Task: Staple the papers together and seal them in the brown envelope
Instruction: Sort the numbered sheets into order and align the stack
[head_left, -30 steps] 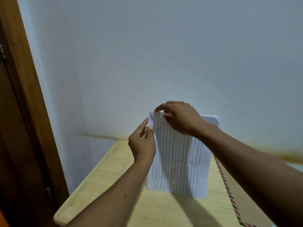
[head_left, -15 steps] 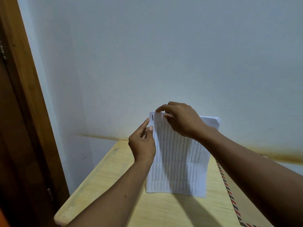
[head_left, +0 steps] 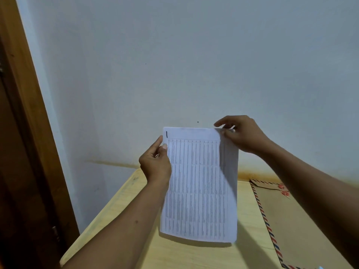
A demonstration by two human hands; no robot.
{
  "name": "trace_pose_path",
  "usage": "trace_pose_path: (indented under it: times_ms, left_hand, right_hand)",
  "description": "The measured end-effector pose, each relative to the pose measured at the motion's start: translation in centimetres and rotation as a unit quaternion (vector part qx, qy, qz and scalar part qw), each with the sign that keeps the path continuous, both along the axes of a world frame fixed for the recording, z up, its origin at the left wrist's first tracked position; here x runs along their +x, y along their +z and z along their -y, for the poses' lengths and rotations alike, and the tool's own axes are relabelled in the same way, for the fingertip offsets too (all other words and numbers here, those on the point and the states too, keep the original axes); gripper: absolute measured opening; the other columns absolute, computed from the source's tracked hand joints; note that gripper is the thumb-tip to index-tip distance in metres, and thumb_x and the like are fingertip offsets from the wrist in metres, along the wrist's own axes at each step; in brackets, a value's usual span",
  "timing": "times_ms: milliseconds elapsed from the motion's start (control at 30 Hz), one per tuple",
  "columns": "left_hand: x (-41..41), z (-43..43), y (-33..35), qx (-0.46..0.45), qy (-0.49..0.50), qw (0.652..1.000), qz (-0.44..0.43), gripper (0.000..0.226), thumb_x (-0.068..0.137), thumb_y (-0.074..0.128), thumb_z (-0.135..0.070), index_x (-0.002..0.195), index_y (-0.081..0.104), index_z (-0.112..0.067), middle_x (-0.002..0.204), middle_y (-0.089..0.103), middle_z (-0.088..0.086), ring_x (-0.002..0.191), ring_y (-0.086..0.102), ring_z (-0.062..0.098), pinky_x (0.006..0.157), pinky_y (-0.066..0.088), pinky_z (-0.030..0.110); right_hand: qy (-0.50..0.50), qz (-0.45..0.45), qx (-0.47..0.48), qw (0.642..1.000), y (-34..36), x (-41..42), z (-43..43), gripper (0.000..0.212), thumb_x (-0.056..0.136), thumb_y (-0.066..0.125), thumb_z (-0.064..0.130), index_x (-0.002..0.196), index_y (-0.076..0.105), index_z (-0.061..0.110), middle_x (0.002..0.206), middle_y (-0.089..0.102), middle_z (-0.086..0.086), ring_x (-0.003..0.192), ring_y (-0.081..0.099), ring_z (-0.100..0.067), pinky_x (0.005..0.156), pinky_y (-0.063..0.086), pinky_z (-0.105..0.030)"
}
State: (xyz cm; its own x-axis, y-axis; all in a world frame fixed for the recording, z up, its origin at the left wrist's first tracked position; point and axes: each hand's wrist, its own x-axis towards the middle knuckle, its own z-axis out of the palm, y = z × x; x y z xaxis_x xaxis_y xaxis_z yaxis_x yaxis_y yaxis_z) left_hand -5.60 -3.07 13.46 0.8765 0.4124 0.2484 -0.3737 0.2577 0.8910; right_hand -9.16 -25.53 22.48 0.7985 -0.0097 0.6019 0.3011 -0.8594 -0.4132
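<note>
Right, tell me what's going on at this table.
A person holds a sheaf of printed papers upright over the wooden table. The left hand pinches the left edge near the top, and the right hand pinches the top right corner. A short dark mark, possibly a staple, sits in the top left corner. The brown envelope lies flat on the table to the right, with no hand on it; the papers are not yet inside.

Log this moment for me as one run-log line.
papers: held upright, staple-like mark top left | left hand: pinches left edge | right hand: pinches top right corner | envelope: flat on table, right of papers
</note>
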Motion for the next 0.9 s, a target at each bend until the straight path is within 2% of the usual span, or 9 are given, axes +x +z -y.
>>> trace_pose_path:
  times_ms: [167, 233, 333, 400, 467, 533, 600, 700, 900]
  left_hand:
    - [-0.1, 0.3, 0.1, 0.017, 0.001, 1.0, -0.002, 0.031, 0.098, 0.065, -0.006, 0.124, 0.075, -0.019, 0.114, 0.076, 0.003, 0.088, 0.068, -0.003, 0.07, 0.048, -0.001]
    - [-0.3, 0.5, 0.0, 0.028, -0.003, 1.0, -0.006, 0.031, 0.099, 0.065, -0.007, 0.124, 0.074, -0.021, 0.114, 0.076, 0.003, 0.092, 0.068, 0.001, 0.066, 0.045, -0.003]
    - [-0.5, 0.1, -0.1, 0.069, -0.004, 0.998, -0.005, 0.031, 0.099, 0.064, -0.008, 0.126, 0.073, -0.022, 0.107, 0.075, -0.001, 0.102, 0.068, 0.007, 0.067, 0.042, -0.006]
    - [-0.6, -0.2, -0.1, 0.094, -0.01, 0.996, 0.0, 0.032, 0.099, 0.064, -0.01, 0.128, 0.072, -0.022, 0.096, 0.072, -0.008, 0.1, 0.065, 0.0, 0.08, 0.042, -0.003]
    - [-0.6, -0.5, 0.0, 0.104, -0.014, 0.994, 0.002, 0.032, 0.099, 0.064, -0.011, 0.129, 0.071, -0.022, 0.088, 0.069, -0.014, 0.103, 0.065, -0.001, 0.1, 0.043, 0.013]
    - [-0.5, -0.6, 0.1, 0.103, -0.016, 0.995, 0.0, 0.033, 0.099, 0.065, -0.012, 0.13, 0.071, -0.023, 0.084, 0.068, -0.012, 0.113, 0.067, 0.009, 0.109, 0.042, 0.024]
    - [-0.3, -0.8, 0.0, 0.093, -0.024, 0.995, -0.005, 0.035, 0.098, 0.067, -0.012, 0.131, 0.07, -0.023, 0.082, 0.069, -0.01, 0.117, 0.067, 0.015, 0.112, 0.043, 0.03]
    - [0.0, -1.2, -0.1, 0.078, -0.038, 0.996, -0.007, 0.037, 0.097, 0.069, -0.011, 0.132, 0.069, -0.023, 0.083, 0.072, -0.005, 0.115, 0.069, 0.018, 0.114, 0.045, 0.035]
    - [0.1, -1.1, -0.2, 0.054, -0.042, 0.997, -0.028, 0.031, 0.096, 0.071, -0.012, 0.123, 0.075, -0.026, 0.084, 0.07, -0.009, 0.109, 0.072, 0.019, 0.109, 0.052, 0.039]
  right_hand:
    - [0.064, -0.019, 0.293, 0.954, -2.6, -0.3, 0.0, 0.041, 0.09, 0.045, -0.005, 0.108, 0.072, 0.02, 0.096, 0.071, -0.005, 0.078, 0.059, -0.019, 0.057, 0.045, -0.027]
    - [0.055, 0.002, 0.342, 0.938, -3.5, -0.3, -0.8, 0.041, 0.087, 0.046, -0.006, 0.106, 0.071, 0.02, 0.098, 0.07, -0.006, 0.079, 0.061, -0.019, 0.062, 0.045, -0.029]
    - [0.03, 0.018, 0.347, 0.937, -4.4, -0.1, -1.5, 0.038, 0.086, 0.048, -0.005, 0.101, 0.07, 0.021, 0.1, 0.069, -0.001, 0.083, 0.062, -0.012, 0.063, 0.044, -0.027]
    - [0.015, 0.02, 0.345, 0.938, -4.6, 0.2, -1.6, 0.041, 0.084, 0.045, -0.005, 0.097, 0.071, 0.024, 0.101, 0.069, 0.003, 0.086, 0.061, -0.012, 0.062, 0.042, -0.026]
    - [0.006, 0.023, 0.351, 0.936, -4.7, 0.5, -1.6, 0.044, 0.082, 0.043, -0.005, 0.094, 0.071, 0.026, 0.102, 0.069, 0.003, 0.088, 0.062, -0.015, 0.063, 0.042, -0.027]
    - [0.002, 0.024, 0.355, 0.934, -4.6, 0.5, -1.8, 0.043, 0.081, 0.042, -0.004, 0.094, 0.071, 0.026, 0.1, 0.069, 0.006, 0.089, 0.061, -0.013, 0.065, 0.042, -0.027]
    - [-0.001, 0.02, 0.36, 0.933, -4.5, 0.5, -1.9, 0.041, 0.082, 0.042, -0.003, 0.096, 0.07, 0.023, 0.096, 0.068, 0.009, 0.086, 0.06, -0.008, 0.067, 0.043, -0.028]
    - [-0.005, 0.01, 0.371, 0.929, -4.7, 0.9, -1.7, 0.04, 0.078, 0.044, 0.002, 0.094, 0.071, 0.027, 0.097, 0.07, 0.007, 0.087, 0.062, -0.014, 0.069, 0.044, -0.031]
    - [-0.032, -0.006, 0.366, 0.93, -5.3, 1.4, -1.3, 0.045, 0.081, 0.041, -0.003, 0.093, 0.072, 0.027, 0.098, 0.07, 0.005, 0.091, 0.062, -0.018, 0.072, 0.046, -0.03]
